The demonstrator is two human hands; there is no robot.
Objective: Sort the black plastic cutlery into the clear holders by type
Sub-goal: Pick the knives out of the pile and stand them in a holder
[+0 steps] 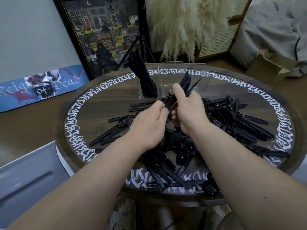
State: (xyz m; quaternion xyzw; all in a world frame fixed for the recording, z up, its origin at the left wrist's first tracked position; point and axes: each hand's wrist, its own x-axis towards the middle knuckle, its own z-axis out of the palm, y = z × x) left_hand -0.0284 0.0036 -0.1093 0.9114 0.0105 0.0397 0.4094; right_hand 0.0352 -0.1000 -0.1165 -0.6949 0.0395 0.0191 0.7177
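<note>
Both hands meet above the middle of the round table. My right hand grips a bundle of black knives whose tips point up and away. At the bundle's lower end, my left hand pinches the handles. Behind the hands stand the clear holders: the left compartment holds several black pieces standing upright, the middle compartment and the right one look see-through. Loose black cutlery lies heaped at the right and near the front edge; a spoon lies at the left.
White lettering rings the wooden tabletop. A grey box sits at the lower left. Behind the table lean a framed picture, a printed board and a black tripod. Pampas grass and a cardboard box stand farther back.
</note>
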